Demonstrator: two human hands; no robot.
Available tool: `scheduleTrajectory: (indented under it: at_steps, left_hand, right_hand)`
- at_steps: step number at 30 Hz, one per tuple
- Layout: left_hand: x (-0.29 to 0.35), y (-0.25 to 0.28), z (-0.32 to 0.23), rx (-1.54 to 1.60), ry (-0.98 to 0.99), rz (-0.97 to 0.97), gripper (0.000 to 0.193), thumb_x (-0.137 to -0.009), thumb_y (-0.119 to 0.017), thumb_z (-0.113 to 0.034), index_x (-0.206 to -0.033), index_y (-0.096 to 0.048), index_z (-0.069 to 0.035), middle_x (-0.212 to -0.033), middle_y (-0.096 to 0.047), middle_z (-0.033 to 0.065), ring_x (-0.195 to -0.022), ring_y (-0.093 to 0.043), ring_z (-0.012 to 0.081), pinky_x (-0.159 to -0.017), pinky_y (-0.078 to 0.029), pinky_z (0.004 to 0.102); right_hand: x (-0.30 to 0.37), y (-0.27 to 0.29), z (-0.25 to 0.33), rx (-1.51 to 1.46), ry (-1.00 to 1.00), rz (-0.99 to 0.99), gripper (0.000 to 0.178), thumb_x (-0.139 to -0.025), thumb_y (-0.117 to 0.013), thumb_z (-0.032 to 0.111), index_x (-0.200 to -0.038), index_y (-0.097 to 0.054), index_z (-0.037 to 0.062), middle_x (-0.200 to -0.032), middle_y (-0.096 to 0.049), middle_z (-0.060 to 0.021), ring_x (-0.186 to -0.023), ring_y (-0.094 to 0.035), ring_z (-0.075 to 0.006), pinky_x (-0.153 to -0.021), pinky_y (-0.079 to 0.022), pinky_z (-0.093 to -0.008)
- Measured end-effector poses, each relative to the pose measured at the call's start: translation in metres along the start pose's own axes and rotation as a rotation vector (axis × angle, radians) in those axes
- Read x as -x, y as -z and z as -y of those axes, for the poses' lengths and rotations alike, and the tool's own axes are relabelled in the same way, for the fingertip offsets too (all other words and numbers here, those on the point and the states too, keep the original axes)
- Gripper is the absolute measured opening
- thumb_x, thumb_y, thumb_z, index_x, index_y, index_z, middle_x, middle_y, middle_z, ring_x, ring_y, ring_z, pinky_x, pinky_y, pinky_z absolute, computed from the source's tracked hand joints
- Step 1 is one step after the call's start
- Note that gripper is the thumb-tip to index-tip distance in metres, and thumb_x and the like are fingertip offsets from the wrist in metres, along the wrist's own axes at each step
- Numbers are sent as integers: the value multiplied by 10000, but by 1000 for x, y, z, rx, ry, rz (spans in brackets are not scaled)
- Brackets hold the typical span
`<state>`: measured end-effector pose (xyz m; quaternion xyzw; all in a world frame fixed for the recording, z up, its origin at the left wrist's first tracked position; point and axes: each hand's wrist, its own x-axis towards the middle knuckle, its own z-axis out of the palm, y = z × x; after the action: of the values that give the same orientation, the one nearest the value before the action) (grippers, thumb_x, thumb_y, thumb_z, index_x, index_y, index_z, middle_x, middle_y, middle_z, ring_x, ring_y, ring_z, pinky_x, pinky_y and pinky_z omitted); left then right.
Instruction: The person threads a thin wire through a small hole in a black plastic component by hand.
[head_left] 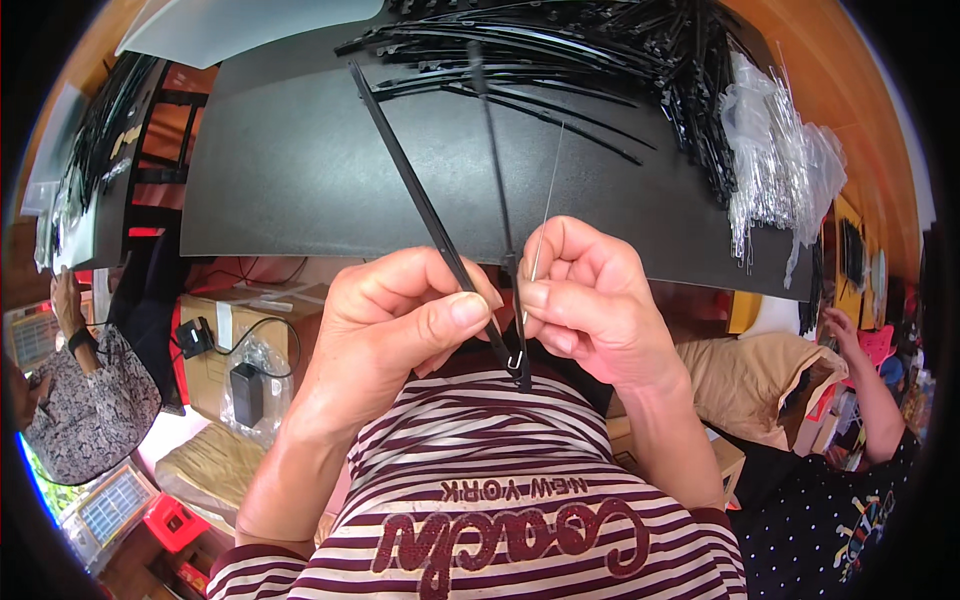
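Observation:
Both hands are raised over the near table edge, fingers closed. My left hand (pixel 405 320) pinches a long, narrow black strip (pixel 407 180) between thumb and fingers; it slants up to the left. With thumb and forefinger, my right hand (pixel 590 300) grips a thin metal wire (pixel 550 190) that points upward. A second slim black strip (pixel 490 140), blurred at its top, runs up between the hands, against the right fingertips. Below the fingers, the lower ends of the strips (pixel 522 380) come together, with a small bright metal hook (pixel 515 361) there. How they are joined cannot be made out.
A dark table (pixel 290 160) lies ahead, with a heap of black strips (pixel 600 50) at its far side. Thin hooked wires in clear plastic (pixel 765 150) lie at right. Left below are a cardboard box (pixel 225 310) and black adapter (pixel 246 392). People (pixel 95 400) sit at both sides.

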<state>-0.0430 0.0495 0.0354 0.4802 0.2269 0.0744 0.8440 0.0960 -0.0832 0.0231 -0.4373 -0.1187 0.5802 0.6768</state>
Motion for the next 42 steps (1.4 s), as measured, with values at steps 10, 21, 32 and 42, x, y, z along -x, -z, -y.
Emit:
scheduleTrajectory:
  at_steps: [10,21,32,42]
  left_hand:
    - [1,1,-7,-36,-22,30,73,-837,-651,-62,-853,-649,9,-829,-654,30,-657,-504,21,-545,-395,166]
    - [4,6,-6,-61,-31,67,74,-839,-643,-47,-873,-657,17,-823,-658,35,-753,-566,65,-690,-465,207]
    - [5,5,-5,-27,-22,41,66,-842,-629,-28,-872,-653,25,-852,-657,41,-778,-566,71,-712,-469,220]
    - [12,0,2,-150,-213,-111,275,-770,-689,-210,-755,-584,44,-721,-582,99,-465,-414,78,-402,-270,217]
  right_hand:
    - [-4,-6,6,-18,-84,2,73,-830,-578,8,-837,-509,29,-658,-598,-77,-447,-414,-18,-381,-267,-151]
    - [-4,-10,8,53,-123,4,77,-835,-576,16,-805,-506,28,-640,-594,-68,-437,-405,-11,-373,-265,-149]
    - [-8,-8,3,14,-89,24,72,-836,-569,7,-807,-506,27,-643,-595,-78,-442,-409,-16,-373,-265,-154]
    - [-9,-10,-4,-110,-104,95,85,-822,-592,5,-833,-516,40,-642,-571,-60,-436,-396,-23,-368,-248,-163]
